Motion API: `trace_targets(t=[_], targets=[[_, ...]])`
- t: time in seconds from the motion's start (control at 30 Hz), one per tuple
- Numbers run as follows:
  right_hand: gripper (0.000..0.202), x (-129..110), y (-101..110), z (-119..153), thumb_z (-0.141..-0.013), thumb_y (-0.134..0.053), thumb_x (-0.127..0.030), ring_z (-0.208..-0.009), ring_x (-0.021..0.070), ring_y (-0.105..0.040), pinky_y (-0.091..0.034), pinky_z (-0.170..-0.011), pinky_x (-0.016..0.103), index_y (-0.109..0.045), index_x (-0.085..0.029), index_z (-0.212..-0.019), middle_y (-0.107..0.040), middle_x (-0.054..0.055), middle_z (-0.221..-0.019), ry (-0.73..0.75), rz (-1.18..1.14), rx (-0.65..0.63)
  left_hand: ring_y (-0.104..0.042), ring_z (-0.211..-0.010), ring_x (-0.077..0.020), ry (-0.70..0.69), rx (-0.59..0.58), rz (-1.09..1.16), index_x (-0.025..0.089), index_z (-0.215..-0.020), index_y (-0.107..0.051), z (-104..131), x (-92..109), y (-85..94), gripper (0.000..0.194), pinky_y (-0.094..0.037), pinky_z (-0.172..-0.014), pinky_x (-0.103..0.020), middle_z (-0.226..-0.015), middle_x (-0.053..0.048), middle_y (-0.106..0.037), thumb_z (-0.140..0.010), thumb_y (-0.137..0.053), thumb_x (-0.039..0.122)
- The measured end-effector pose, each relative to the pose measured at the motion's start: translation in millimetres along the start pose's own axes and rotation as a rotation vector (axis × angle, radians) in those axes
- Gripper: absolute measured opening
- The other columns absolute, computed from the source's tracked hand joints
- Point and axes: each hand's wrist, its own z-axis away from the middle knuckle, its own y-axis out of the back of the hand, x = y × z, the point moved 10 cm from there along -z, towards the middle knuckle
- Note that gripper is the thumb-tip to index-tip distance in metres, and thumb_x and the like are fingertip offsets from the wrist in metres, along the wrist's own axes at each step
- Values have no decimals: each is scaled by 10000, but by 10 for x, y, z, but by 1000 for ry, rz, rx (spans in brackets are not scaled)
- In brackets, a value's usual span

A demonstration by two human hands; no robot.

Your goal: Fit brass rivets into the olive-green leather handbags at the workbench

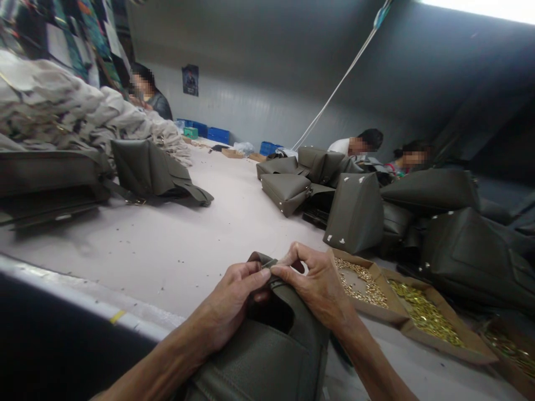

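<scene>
In the head view, a dark olive-grey bag with a leather look is in both hands at the near edge of the pale worktable, its dark opening facing up between the wrists. The left hand pinches the upper edge of the bag, thumb laid along the top and fingers curled below. The right hand grips the same edge just beside it, thumb and forefinger closed together, the thumb tips nearly meeting; whether a small fitting sits between them cannot be told. Right of the right hand, a cardboard tray holds small gold-coloured hardware, and a second cardboard tray beside it holds brighter, yellower pieces. Beyond the trays stands a cluster of similar bags; across the table to the left lie another bag and a heap of pale cloth.
</scene>
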Motion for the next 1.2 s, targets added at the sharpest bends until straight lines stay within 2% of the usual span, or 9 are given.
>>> trace_targets(t=[0.13,0.2,0.3,0.4,0.57,0.73,0.87,1.03,1.2], targets=[[269,64,38,23,-725,-703,-315,-513,101,-431,-330,-489,225,-527,-167,-586,-512,-33,-535,-40,26,67,-331,-544,-60,-10,-3,36,109,-749,-601,12,13,-20,253,-258,-544,-187,-615,29,-446,-730,-700,341],[244,80,23,33,-741,-689,-340,-546,108,-466,-358,-516,227,-554,-164,-640,-531,-27,-572,-30,17,8,-337,-541,-59,-14,1,43,108,-740,-604,18,22,-24,249,-259,-543,-186,-615,27,-454,-722,-707,334],[186,77,33,55,-827,-598,-346,-672,131,-546,-418,-609,238,-619,-161,-830,-603,0,-715,26,-10,-94,-332,-533,-57,-13,9,23,103,-736,-605,15,29,-25,248,-257,-542,-188,-611,25,-453,-726,-699,331],[173,61,91,61,-854,-590,-306,-730,135,-563,-433,-669,247,-633,-182,-966,-620,1,-785,72,7,-108,-331,-538,-59,-14,-4,20,93,-771,-613,6,35,-38,256,-253,-543,-188,-630,19,-457,-728,-695,332],[99,-120,26,32,-855,-606,-232,-735,140,-558,-430,-699,263,-676,-176,-811,-615,19,-771,192,8,-180,-321,-549,-64,-22,-19,16,95,-778,-621,12,38,-42,269,-243,-542,-193,-646,14,-459,-725,-697,347],[92,-210,-6,-20,-840,-621,-170,-691,118,-539,-406,-658,237,-652,-168,-753,-593,0,-727,221,39,-268,-334,-543,-69,-7,-21,7,106,-745,-599,8,7,-47,302,-252,-549,-207,-617,20,-445,-726,-692,393],[129,-203,-17,-62,-825,-645,-182,-671,103,-514,-380,-638,217,-592,-159,-709,-570,-22,-704,241,70,-307,-317,-510,-58,-2,-54,17,105,-726,-589,-61,-54,-46,395,-198,-511,-208,-592,19,-443,-676,-728,471],[173,-110,-43,-120,-784,-686,-165,-629,100,-490,-350,-596,206,-555,-151,-671,-540,-38,-651,190,114,-241,-316,-479,-61,-18,-86,4,111,-715,-591,-169,-137,17,464,-177,-495,-216,-534,34,-418,-637,-733,545],[205,-58,-62,-66,-762,-695,-155,-606,104,-480,-332,-576,216,-533,-150,-637,-540,-33,-627,89,171,-91,-324,-495,-61,0,-13,35,129,-728,-569,-91,-137,43,412,-209,-513,-204,-540,53,-411,-648,-748,492]])
